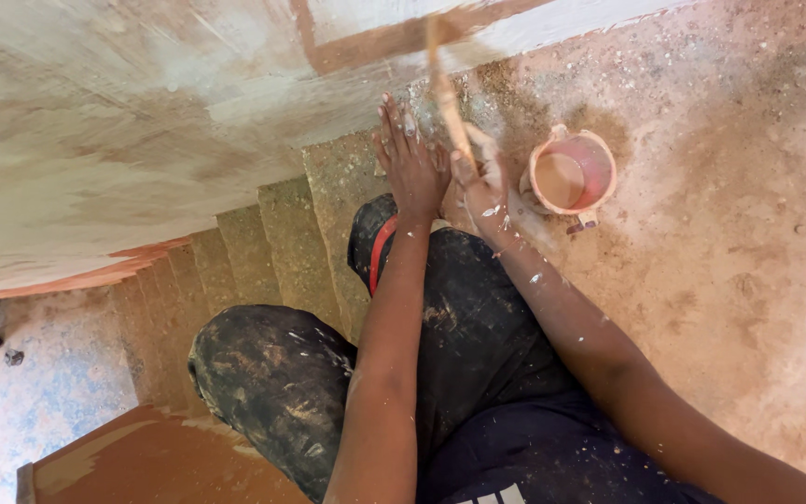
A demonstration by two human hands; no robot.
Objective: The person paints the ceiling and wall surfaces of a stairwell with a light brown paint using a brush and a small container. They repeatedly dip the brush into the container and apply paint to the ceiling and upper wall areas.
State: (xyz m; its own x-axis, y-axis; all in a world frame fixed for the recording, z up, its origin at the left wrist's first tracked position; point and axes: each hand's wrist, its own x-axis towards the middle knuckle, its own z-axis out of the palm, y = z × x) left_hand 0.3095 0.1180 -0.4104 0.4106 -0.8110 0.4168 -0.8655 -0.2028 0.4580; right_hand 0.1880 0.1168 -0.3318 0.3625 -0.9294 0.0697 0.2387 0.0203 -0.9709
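The person is crouched at the top of a flight of rough concrete stairs (263, 252), knees drawn up in paint-spattered dark trousers (459, 327), close enough to the wall (123, 112) to reach it without stretching. The left hand (410, 161) lies flat and spread, fingers pointing at the foot of the wall, holding nothing; it looks placed there as a prop to steady the body on the edge of the top step. The right hand (479, 177) is closed round the lower end of a wooden-handled brush (444, 89), whose shaft rises towards the wall and blurs near its tip, so the bristles cannot be made out. That tip meets the wall by a reddish-brown band (394, 42) that crosses the pale, streaky wash. A small pink bucket (571, 175) of pale pinkish-brown liquid stands on the dusty landing floor (729, 252), just beside the right hand, seemingly set within an easy dip of the brush. Pale splashes dot the right forearm and the trousers.
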